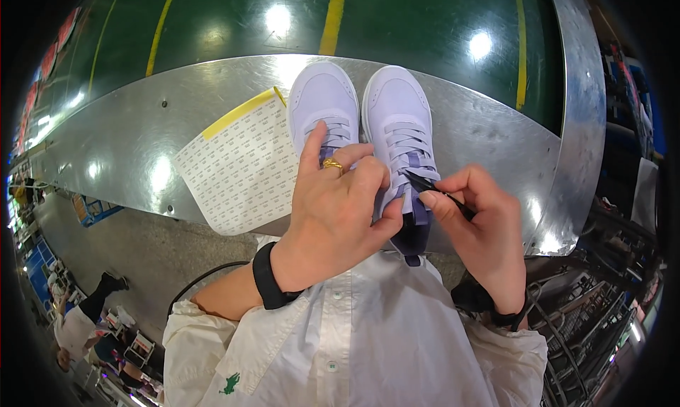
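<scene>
Two lavender lace-up sneakers lie side by side, toes pointing away from me: the left sneaker (322, 95) and the right sneaker (399, 102). My left hand (333, 202) lies over the left one's opening, its little finger stretched along the laces. Its bent index finger and thumb close on the inner side of the right sneaker, near the tongue. Between the thumb and fingers of my right hand (489, 223) are slim black tweezers (428, 186), with their tips at the right sneaker's tongue, below the laces. My left hand hides the left sneaker's heel end.
A white sticker sheet (244, 166) with a yellow strip lies left of the shoes on a metal ledge (134, 148). Beyond runs a green belt (411, 25) with yellow lines. Wire racks (574, 322) stand lower right; people (78, 329) are at lower left.
</scene>
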The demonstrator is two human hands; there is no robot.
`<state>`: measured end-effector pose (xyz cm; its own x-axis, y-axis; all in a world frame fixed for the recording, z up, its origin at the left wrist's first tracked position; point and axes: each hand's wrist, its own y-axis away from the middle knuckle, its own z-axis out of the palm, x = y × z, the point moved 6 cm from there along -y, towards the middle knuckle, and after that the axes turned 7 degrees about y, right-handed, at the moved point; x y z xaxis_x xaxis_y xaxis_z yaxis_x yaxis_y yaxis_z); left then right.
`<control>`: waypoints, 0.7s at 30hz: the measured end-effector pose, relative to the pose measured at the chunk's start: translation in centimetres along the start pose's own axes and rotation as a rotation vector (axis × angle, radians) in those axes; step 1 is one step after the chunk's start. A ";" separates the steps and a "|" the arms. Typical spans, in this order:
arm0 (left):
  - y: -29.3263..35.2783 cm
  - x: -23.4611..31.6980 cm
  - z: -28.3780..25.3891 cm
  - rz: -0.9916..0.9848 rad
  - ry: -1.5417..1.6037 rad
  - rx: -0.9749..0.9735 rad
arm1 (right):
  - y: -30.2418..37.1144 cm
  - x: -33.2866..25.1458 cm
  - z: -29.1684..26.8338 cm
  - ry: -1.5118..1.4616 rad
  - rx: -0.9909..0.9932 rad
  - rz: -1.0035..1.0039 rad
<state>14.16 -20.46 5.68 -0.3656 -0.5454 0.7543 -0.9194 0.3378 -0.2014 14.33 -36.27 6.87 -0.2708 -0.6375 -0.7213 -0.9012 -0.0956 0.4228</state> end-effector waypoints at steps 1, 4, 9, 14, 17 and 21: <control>0.0 0.0 0.0 0.000 0.003 -0.001 | -0.1 0.0 0.1 0.064 -0.051 0.028; -0.1 0.1 0.0 -0.003 0.001 -0.009 | -0.2 0.1 0.2 0.013 0.035 -0.085; -0.1 0.0 0.0 -0.002 -0.003 -0.022 | -0.1 0.3 0.7 0.004 0.040 -0.058; -0.2 -0.1 0.0 -0.001 0.000 -0.022 | 0.9 0.4 1.2 -0.016 0.115 -0.021; -0.1 -0.2 0.0 -0.013 0.000 -0.033 | 1.1 0.9 1.4 -0.069 0.139 -0.019; -0.2 -0.2 0.0 -0.024 0.007 -0.040 | 1.2 1.0 1.4 -0.107 0.135 -0.016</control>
<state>14.38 -20.43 5.58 -0.3427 -0.5478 0.7632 -0.9211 0.3557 -0.1582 12.55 -35.97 5.89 -0.2842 -0.5511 -0.7846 -0.9410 0.0036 0.3383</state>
